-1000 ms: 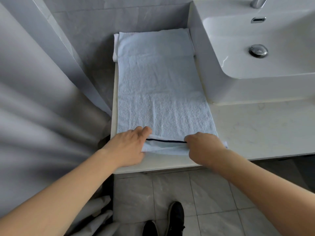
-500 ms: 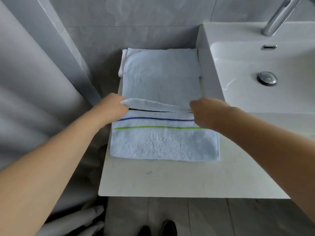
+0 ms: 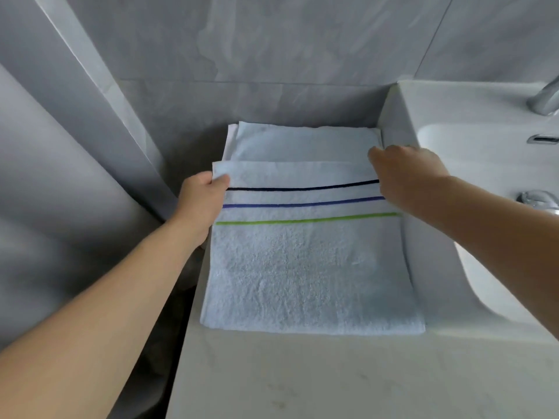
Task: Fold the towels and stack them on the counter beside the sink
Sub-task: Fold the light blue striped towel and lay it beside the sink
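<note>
Pale blue terry cloth fills the middle of what I see: the towel point(image 3: 308, 267) lies on the white marbled counter point(image 3: 332, 376), with the sink point(image 3: 484, 164) touching its 3 o'clock edge and the grey tiled wall point(image 3: 272, 55) at 12 o'clock. Its near half has been doubled over the far half, so the folded flap shows three thin stripes running across, black toward 12 o'clock, then blue, then green. The flap's free edge stops short of the towel's far end, leaving a band of the lower layer bare up by the wall. A sliver of a whiter cloth point(image 3: 231, 140) peeks out at the far corner at 10 o'clock.

My left hand point(image 3: 201, 201) sits at the flap's 9 o'clock corner, thumb on top and fingers curled beneath, pinching that corner of the towel. My right hand point(image 3: 405, 173) is at the opposite corner at 2 o'clock, knuckles up and fingers bent down onto the edge beside the sink wall; the fingertips are tucked out of sight, but the hand appears closed on that corner as well. Both forearms reach in from 7 and 4 o'clock.

The fold at 6 o'clock lies flat and even, well back from the counter's front edge. At 3 o'clock a chrome tap point(image 3: 544, 101) stands on the sink's rim. A grey panel point(image 3: 75, 176) slants down at 9 o'clock.
</note>
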A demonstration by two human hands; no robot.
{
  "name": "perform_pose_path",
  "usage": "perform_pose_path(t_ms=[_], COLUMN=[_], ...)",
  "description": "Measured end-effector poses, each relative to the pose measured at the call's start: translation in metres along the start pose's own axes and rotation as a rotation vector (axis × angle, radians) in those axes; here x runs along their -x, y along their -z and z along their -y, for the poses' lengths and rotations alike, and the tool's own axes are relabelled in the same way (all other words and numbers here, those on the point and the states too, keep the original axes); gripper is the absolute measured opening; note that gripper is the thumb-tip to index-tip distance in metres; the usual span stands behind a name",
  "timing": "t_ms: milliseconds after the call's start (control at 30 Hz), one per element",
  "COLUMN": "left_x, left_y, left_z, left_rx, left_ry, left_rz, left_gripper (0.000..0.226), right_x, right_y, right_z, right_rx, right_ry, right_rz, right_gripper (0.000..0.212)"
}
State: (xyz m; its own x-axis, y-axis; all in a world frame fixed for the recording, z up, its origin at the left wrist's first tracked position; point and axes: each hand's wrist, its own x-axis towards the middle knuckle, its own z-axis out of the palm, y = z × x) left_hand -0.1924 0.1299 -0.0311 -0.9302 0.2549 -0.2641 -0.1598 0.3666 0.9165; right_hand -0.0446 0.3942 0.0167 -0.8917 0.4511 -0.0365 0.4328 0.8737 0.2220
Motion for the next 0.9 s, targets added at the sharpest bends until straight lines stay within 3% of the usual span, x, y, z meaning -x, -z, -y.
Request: perform_pose_path(t_ms=[133,233,300,467,700,900], left_x=[-0.050,-0.090,-0.117,-0.159,-0.182,-0.181], left_y=[-0.016,-0.036,-0.049,-0.068,-0.075,-0.085], left_z=[-0.022,-0.037,-0.042,-0.037,-0.021,-0.021], left_rx=[0.032,-0.006,-0.066,-0.294,-0.535,-0.727], left_ry=[-0.049,-0.090,-0.113,-0.130,-0.182,-0.243], left_rz=[-0.034,-0.054,-0.076,-0.146,-0.199,-0.229], left_gripper=[0.029,0.017,0.028,0.027,0.038,0.025], right_x=[-0.052,-0.085,-0.105,-0.138,-0.162,-0.170], right_y=[-0.007,-0.011,-0.011,-0.019,-0.034,-0.045], right_z=[-0.006,-0.009,-0.014,-0.023,-0.017,-0.013], right_rx=[-0.302,0.007,0.258,0.345,0.508,0.512], right_ry=[-0.231,-0.069,0.025,0.024,-0.010,0.001], right_rz=[0.028,-0.061,-0.067,0.024,0.087,0.144], right_gripper=[0.017,0.013,0.015,0.010,0.025,0.032])
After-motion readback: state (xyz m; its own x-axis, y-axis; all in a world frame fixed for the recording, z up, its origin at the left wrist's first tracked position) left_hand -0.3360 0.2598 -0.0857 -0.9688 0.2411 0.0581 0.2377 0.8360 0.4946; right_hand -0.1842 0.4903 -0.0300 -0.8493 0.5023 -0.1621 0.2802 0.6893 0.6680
